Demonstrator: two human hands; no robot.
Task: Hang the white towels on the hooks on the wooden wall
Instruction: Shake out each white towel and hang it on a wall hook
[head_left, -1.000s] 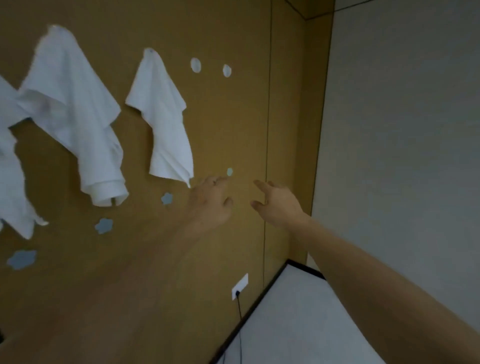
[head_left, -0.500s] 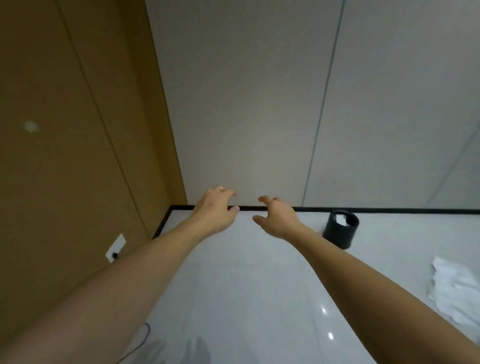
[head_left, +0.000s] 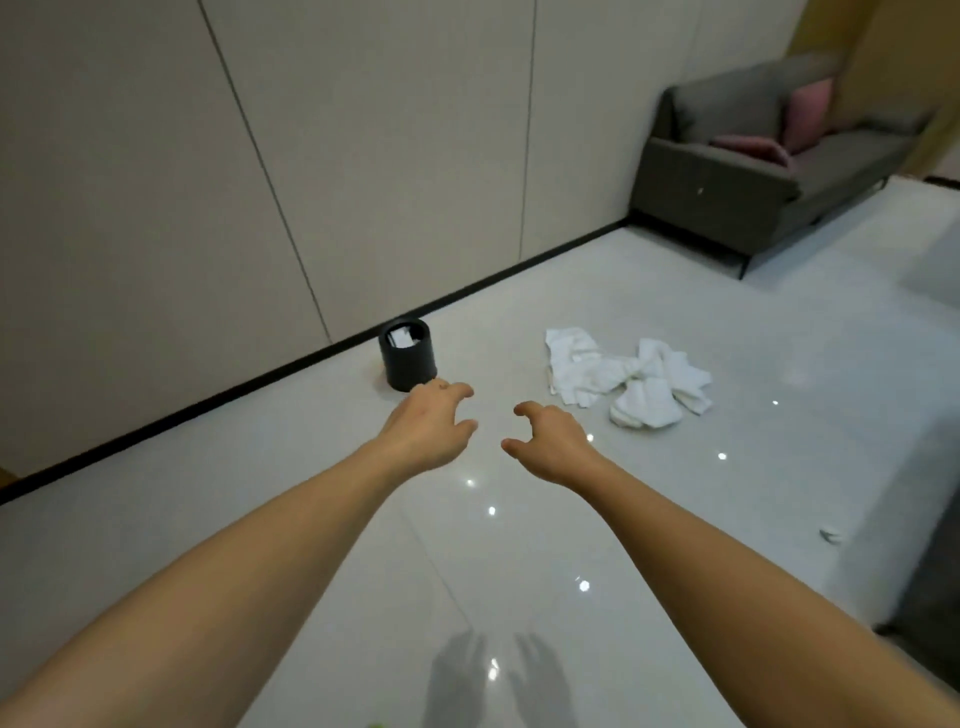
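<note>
Left hand: I see my left hand held out in front at mid-frame, palm down, fingers loosely curled and grasping nothing.
Right hand: my right hand is just beside it, apart from it, fingers likewise loosely curled and empty.
White towels: a crumpled heap of white towels lies on the floor, beyond my right hand and to its right, touched by neither hand.
Floor: glossy pale tiles carry small light reflections and the shadow of both hands near the bottom edge.
Black bin: a small round black bin stands upright near the baseboard, just beyond my left hand, with something white inside.
Wall: pale panelled wall behind the bin.
Sofa: a grey sofa with pink cushions stands at the far right.
</note>
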